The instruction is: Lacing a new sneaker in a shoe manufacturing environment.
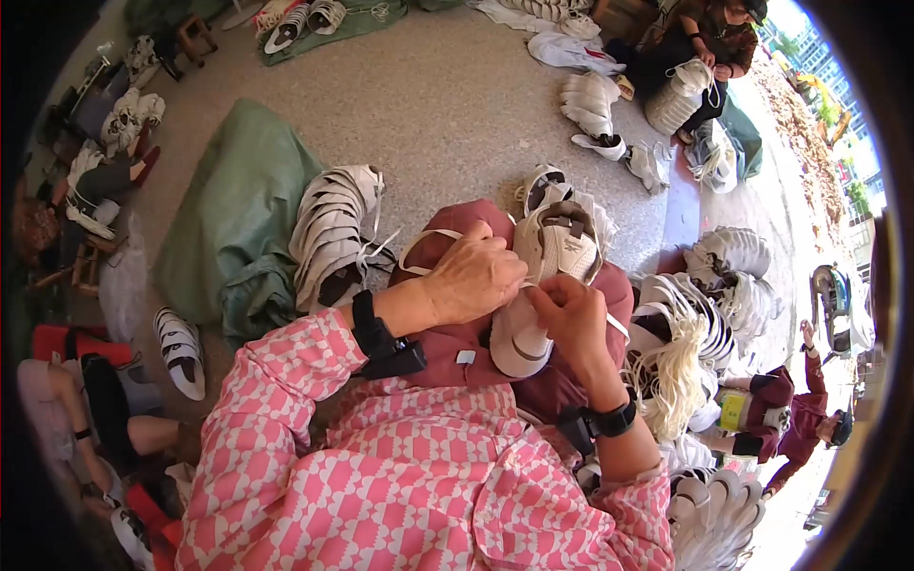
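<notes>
A beige and white shoe upper (566, 249) lies across my lap, its toe toward me and its heel opening away from me. My left hand (479, 273) is closed in a pinch over the lacing area, with a pale shoelace (411, 249) looping out beside it. Close by on the right, my right hand (574, 319) also pinches at the lacing, thumb and forefinger together. Another stretch of lace shows just past its far side. The lace between my fingertips is mostly hidden. Both wrists wear black straps with small devices.
Stacked shoe uppers (335, 224) stand left of my knees, before a green cloth (238, 200). On the right are more uppers (728, 257) and a bundle of cream laces (674, 376). A single upper (179, 352) lies at left. Co-workers (709, 57) sit around.
</notes>
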The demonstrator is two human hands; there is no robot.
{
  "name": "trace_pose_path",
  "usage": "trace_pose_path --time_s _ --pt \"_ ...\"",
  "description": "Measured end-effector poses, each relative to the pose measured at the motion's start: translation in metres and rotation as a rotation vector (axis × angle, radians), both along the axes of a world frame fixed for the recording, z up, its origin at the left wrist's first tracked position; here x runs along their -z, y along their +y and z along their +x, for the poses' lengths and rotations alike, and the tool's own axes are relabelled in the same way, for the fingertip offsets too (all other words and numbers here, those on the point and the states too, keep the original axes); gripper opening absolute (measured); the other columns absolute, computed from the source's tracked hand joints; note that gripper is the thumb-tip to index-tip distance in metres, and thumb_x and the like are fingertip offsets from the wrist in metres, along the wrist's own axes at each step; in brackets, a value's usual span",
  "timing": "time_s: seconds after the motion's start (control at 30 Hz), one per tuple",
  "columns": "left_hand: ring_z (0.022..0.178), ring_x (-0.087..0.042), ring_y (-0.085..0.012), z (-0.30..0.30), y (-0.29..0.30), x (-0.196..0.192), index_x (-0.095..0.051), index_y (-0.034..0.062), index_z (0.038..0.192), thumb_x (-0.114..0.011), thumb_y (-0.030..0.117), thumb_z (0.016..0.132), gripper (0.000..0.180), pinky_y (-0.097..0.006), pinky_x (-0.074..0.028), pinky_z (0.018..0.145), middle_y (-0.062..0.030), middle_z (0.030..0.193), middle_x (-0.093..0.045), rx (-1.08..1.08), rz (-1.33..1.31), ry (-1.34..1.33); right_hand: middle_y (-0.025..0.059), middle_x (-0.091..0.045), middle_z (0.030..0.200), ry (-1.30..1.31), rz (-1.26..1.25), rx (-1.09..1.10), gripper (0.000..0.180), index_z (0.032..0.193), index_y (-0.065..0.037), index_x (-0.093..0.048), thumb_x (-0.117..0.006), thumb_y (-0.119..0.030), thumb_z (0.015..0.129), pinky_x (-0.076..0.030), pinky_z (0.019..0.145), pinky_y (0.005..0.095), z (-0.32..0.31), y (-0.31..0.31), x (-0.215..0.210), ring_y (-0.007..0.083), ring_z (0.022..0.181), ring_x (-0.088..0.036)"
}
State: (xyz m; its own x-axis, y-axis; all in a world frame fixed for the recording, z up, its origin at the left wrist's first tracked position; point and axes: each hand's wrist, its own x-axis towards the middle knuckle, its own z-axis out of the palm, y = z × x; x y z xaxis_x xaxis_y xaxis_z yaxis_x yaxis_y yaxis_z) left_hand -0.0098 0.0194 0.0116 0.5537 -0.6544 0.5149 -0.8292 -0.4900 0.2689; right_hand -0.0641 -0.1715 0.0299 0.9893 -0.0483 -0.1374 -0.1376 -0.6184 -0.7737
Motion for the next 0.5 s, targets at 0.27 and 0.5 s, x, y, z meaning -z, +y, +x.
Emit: trace_pose_path --time_s 0.27,0.5 --pt "0.07 -0.055 -0.0214 0.006 -0.007 0.003 -0.056 0.0126 0.067 -0.061 0.02 0.082 0.018 -0.037 -0.036 0.075 -0.0041 0.067 -0.058 0.04 0.034 0.039 0.0106 -0.069 0.066 -0.172 -0.061 0.006 0.021 0.081 -0.005 -0.069 -0.073 -0.026 0.082 -0.051 0.056 0.0343 -0.006 0.003 0.016 0.024 0.058 -0.068" --pt "0.075 -0.057 -0.0223 0.016 -0.006 -0.01 -0.057 0.0117 0.068 -0.064 0.023 0.081 0.018 -0.038 -0.038 0.079 -0.0051 0.071 -0.059 0.052 0.146 0.121 0.0109 -0.067 0.066 -0.19 -0.246 -0.137 0.018 0.081 -0.007 -0.069 -0.073 -0.025 0.08 -0.051 0.057 0.0378 -0.005 0.01 -0.013 0.0278 0.06 -0.067"
